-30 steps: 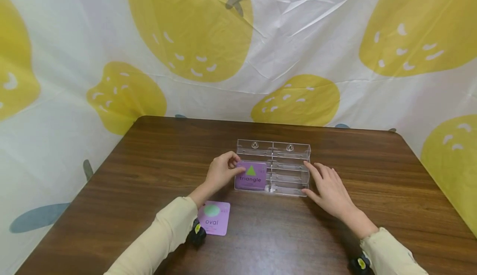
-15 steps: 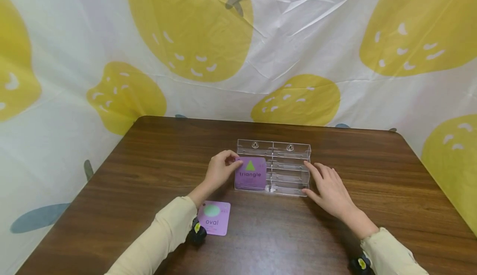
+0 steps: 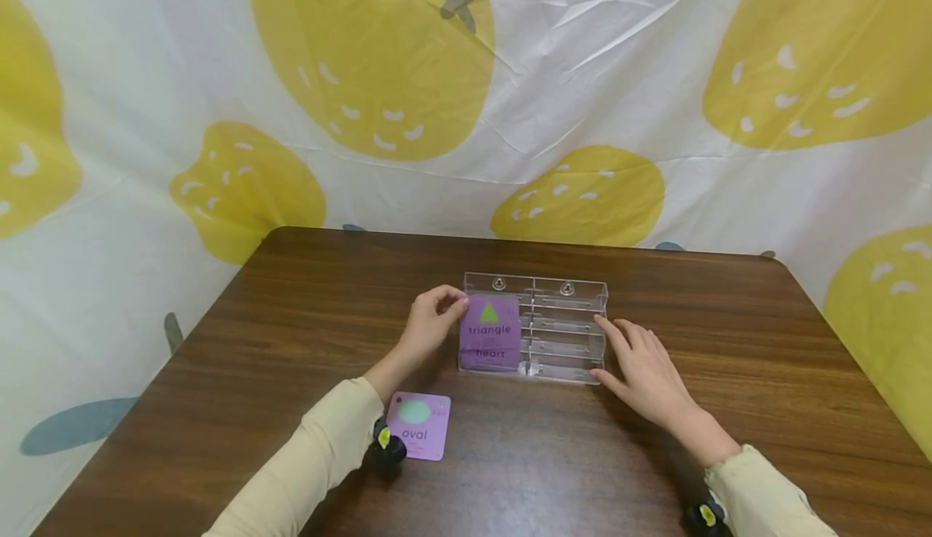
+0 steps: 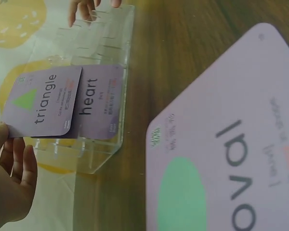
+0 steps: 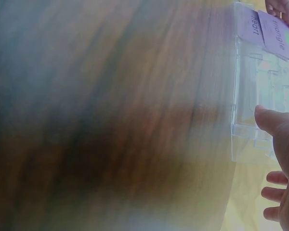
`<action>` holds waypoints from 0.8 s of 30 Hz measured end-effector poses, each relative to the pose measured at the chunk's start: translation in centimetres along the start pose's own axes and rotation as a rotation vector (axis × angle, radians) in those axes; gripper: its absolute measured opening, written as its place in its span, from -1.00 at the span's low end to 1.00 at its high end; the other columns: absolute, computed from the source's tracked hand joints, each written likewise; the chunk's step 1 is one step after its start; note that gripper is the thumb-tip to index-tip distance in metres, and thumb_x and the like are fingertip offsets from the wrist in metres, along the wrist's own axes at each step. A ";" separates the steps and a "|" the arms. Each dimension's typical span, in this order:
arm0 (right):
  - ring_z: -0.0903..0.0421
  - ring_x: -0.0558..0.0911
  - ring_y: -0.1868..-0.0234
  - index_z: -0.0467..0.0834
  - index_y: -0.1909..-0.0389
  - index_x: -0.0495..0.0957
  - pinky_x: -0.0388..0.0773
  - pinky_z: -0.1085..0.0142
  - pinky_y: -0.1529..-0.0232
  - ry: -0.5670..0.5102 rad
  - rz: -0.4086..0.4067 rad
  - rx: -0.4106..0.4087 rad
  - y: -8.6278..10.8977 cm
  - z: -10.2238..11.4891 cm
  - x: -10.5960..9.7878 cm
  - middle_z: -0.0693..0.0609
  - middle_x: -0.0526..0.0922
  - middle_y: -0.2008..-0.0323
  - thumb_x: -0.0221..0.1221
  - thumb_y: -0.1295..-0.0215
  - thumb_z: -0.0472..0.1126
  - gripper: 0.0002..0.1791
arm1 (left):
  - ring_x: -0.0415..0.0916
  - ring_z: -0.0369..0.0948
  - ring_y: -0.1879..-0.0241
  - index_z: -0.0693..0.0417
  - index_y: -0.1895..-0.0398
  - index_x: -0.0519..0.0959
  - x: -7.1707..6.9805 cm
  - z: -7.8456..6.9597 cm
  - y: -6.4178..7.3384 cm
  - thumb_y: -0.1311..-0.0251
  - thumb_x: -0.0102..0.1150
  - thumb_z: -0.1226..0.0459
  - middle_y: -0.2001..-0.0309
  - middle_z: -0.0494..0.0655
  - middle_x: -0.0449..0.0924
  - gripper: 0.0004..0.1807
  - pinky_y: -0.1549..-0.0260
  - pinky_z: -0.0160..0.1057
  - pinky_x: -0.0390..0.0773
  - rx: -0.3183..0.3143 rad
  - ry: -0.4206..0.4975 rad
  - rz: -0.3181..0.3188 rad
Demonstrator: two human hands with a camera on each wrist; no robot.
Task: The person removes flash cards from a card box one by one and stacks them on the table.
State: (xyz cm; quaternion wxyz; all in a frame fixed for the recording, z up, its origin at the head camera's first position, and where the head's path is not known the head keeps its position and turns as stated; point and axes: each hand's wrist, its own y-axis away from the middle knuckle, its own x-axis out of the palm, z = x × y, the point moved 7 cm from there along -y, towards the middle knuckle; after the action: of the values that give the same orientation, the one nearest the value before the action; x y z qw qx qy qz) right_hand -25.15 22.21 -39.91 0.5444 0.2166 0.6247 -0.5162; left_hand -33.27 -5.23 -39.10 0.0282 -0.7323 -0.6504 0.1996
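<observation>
My left hand (image 3: 429, 323) pinches the left edge of a purple triangle card (image 3: 489, 319) between thumb and fingers. The card stands over the left column of a clear acrylic tiered rack (image 3: 568, 327). In front of it and lower, a purple heart card (image 4: 98, 103) sits in the bottom left compartment, its upper part covered by the triangle card. At the rack's right side my right hand (image 3: 644, 367) rests with thumb and fingertips against the edge, fingers relaxed. A purple oval card (image 3: 422, 432) lies face up on the table beside my left wrist.
The brown wooden table (image 3: 539, 472) carries the rack near its middle. Behind it hangs a white cloth (image 3: 582, 60) printed with yellow fruit. The rack's right column shows several bare clear tiers.
My left hand has raised the triangle card and moved it back up the rack, uncovering the word on the heart card below. The right hand and the oval card stay put.
</observation>
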 end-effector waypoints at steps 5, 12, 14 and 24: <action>-0.26 0.36 -0.02 -0.18 -0.30 0.13 0.20 -0.20 -0.06 0.000 0.000 -0.004 0.0 0.0 0.1 -0.32 0.34 -0.04 0.32 0.00 -0.05 -0.13 | 0.45 0.07 0.46 0.31 0.33 0.54 -0.1 -0.4 0.0 -0.17 0.09 0.40 0.45 0.06 0.54 -0.90 0.43 0.13 0.50 -0.028 0.052 0.007; -0.27 0.36 -0.01 -0.19 -0.30 0.12 0.20 -0.20 -0.06 -0.004 -0.001 -0.006 0.1 0.0 0.1 -0.32 0.33 -0.03 0.32 0.00 -0.05 -0.13 | 0.44 0.23 0.37 0.33 0.31 0.53 -0.5 -0.8 0.1 -0.19 0.07 0.38 0.43 0.10 0.54 -0.87 0.39 0.14 0.49 -0.034 0.040 0.027; -0.26 0.37 -0.01 -0.18 -0.30 0.12 0.20 -0.20 -0.07 -0.004 -0.002 -0.005 0.0 0.0 0.1 -0.32 0.34 -0.03 0.31 0.00 -0.04 -0.13 | 0.44 0.22 0.38 0.33 0.31 0.53 -0.7 -1.1 0.2 -0.20 0.07 0.37 0.42 0.11 0.54 -0.87 0.38 0.13 0.50 -0.031 0.037 0.031; -0.26 0.38 0.00 -0.20 -0.29 0.14 0.23 -0.20 -0.04 0.002 -0.014 -0.019 0.1 0.1 0.0 -0.31 0.35 -0.01 0.33 0.01 -0.06 -0.13 | 0.45 -0.10 0.52 0.35 0.32 0.54 -1.5 -1.8 1.6 -0.20 0.04 0.42 0.47 0.06 0.54 -0.88 0.45 0.00 0.54 -0.052 -0.020 0.048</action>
State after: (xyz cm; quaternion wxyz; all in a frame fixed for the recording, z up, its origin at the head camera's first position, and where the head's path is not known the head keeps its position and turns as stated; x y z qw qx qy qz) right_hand -25.01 22.14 -39.90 0.5423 0.2076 0.6314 -0.5139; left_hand -31.30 -6.55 -37.57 -0.0021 -0.7461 -0.6381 0.1904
